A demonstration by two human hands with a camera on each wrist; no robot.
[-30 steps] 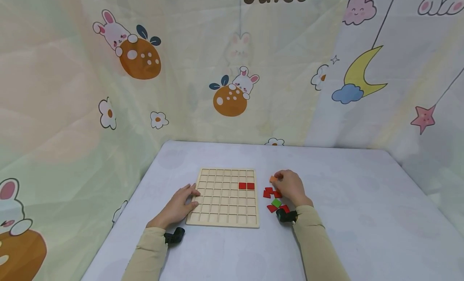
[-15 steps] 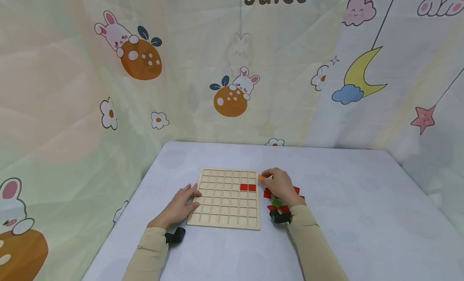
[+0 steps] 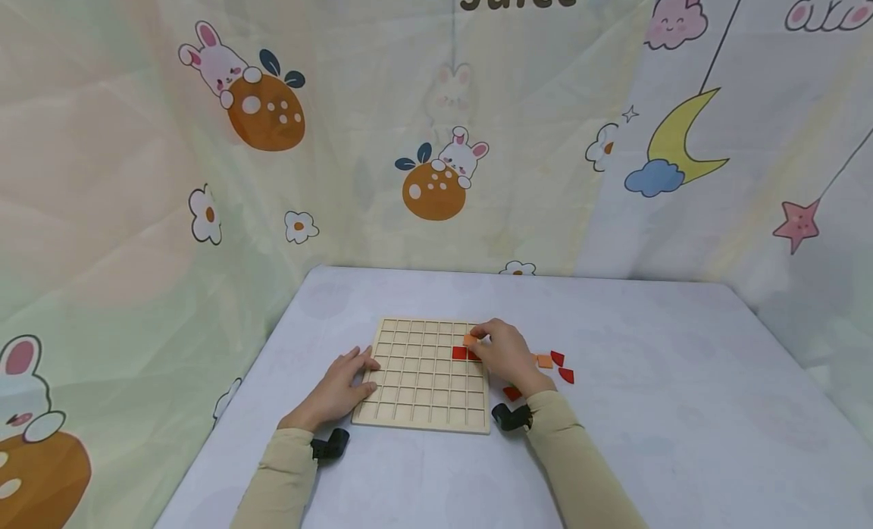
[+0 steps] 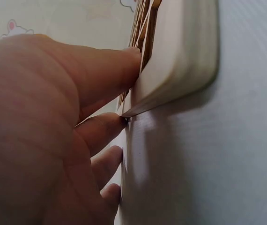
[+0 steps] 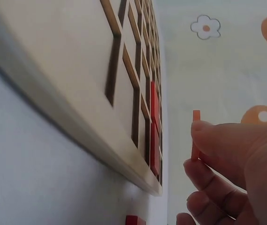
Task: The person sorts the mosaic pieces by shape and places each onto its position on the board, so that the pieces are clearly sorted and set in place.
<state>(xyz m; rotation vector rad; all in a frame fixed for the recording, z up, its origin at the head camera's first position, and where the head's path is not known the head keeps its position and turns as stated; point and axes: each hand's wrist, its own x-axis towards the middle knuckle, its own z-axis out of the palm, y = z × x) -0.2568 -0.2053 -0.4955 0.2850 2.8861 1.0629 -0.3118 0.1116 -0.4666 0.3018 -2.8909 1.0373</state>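
Note:
A pale wooden board (image 3: 416,389) with a grid of square recesses lies on the table. Two red square tiles (image 3: 459,353) sit side by side in recesses near its right edge. My left hand (image 3: 334,385) rests at the board's left edge; in the left wrist view its thumb (image 4: 112,70) lies on the rim. With thumb and finger, my right hand (image 3: 508,355) pinches an orange square tile (image 3: 469,339) over the far right part of the board. From the right wrist, that orange tile (image 5: 196,140) appears edge-on, raised above the board.
Right of the board, partly behind my right hand, lie loose pieces: an orange tile (image 3: 544,361), a red piece (image 3: 566,375) and another red piece (image 3: 511,393). The white table (image 3: 655,408) meets a printed cloth backdrop (image 3: 355,135) at the back.
My right hand has carried the orange tile leftward from the loose pieces to over the board, uncovering pieces on the right. The left hand stays at the board's edge.

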